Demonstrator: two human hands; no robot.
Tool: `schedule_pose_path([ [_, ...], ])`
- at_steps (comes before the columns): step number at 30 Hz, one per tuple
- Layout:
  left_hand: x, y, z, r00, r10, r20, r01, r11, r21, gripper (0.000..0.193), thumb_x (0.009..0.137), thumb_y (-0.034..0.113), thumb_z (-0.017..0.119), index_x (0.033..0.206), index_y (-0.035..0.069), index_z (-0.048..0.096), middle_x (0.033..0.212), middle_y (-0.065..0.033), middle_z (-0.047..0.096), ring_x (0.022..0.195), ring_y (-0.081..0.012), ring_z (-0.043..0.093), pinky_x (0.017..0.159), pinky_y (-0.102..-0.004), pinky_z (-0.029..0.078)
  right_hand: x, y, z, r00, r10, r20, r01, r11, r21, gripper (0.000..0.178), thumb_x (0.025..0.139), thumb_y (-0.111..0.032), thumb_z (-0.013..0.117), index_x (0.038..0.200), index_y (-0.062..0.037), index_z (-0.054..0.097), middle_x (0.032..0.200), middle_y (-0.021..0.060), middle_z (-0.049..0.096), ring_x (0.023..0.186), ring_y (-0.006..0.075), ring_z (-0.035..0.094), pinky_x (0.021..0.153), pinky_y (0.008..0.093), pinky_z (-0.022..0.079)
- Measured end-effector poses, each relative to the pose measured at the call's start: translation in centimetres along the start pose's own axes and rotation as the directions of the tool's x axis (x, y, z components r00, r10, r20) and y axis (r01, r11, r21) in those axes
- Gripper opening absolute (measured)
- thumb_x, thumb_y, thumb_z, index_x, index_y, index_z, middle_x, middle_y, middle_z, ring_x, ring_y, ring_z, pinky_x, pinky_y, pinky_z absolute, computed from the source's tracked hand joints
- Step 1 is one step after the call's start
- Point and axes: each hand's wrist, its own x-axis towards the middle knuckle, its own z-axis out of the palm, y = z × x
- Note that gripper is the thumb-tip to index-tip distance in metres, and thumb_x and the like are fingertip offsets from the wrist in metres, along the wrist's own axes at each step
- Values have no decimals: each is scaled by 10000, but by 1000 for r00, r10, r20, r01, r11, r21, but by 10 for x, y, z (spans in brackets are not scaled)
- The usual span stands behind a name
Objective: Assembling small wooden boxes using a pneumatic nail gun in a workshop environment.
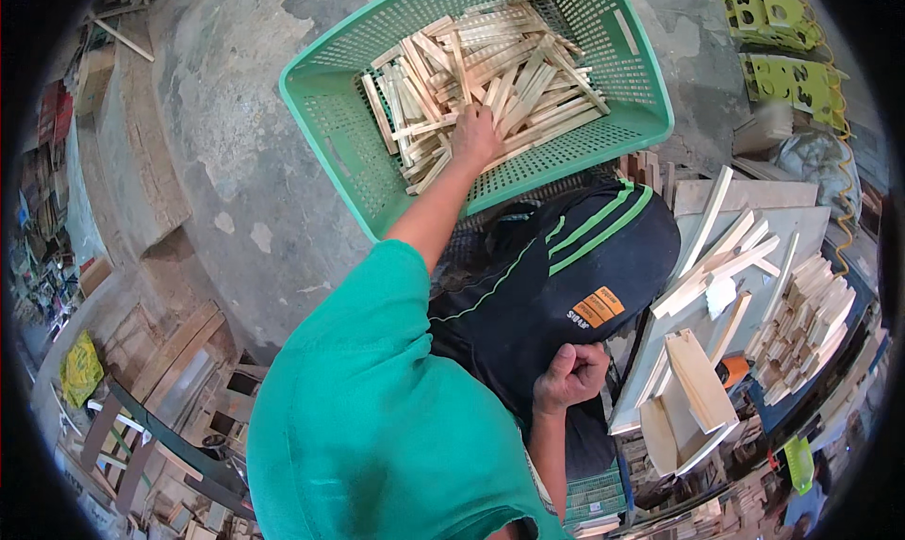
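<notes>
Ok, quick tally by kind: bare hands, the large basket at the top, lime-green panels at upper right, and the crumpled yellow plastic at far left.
Hands: 2 (left hand, right hand)
Large green basket: 1
Lime-green panels: 2
Crumpled yellow plastic: 1
Total: 6

1. The green perforated basket (633,78) carries a heap of pale wooden sticks (542,92), lying in many directions.
2. The grey board (693,317) carries longer wooden strips (718,265), some crossing, and a white lump (721,295).
</notes>
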Motion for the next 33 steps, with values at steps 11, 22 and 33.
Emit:
schedule_pose_path([
  [11, -3, 19, -24, 994, -100, 34, 98, 993, 60, 616, 843, 375, 714, 1296, 31, 479, 1255, -251, 514, 1120, -442, 590, 912, -589, 496, 5, 1, 4, 998, -50, -43, 51, 998, 22, 274, 933, -224, 729, 829, -44, 550, 603, -10, 441, 519, 91, 351, 488, 259, 257],
  [22, 73, -129, -10, 770, -638, 17, 627, 751, -206, 460, 826, 344, 745, 1131, 8, 668, 953, -200, 735, 860, -337, 715, 821, -456, 561, 1, 4, 4, 999, -11, -41, 12, 999, 41, 248, 914, -184, 731, 811, -49, 551, 617, -3, 455, 516, 92, 357, 481, 260, 257],
  [33, 73, -149, -71, 912, -312, 265, 373, 370, -851, 175, 942, 99, 596, 1102, 28, 603, 910, -67, 674, 731, -169, 637, 656, -339, 532, 2, 4, 4, 998, 36, -43, -34, 998, 51, 264, 915, -203, 735, 801, -53, 549, 605, -9, 451, 514, 87, 366, 479, 252, 265],
])
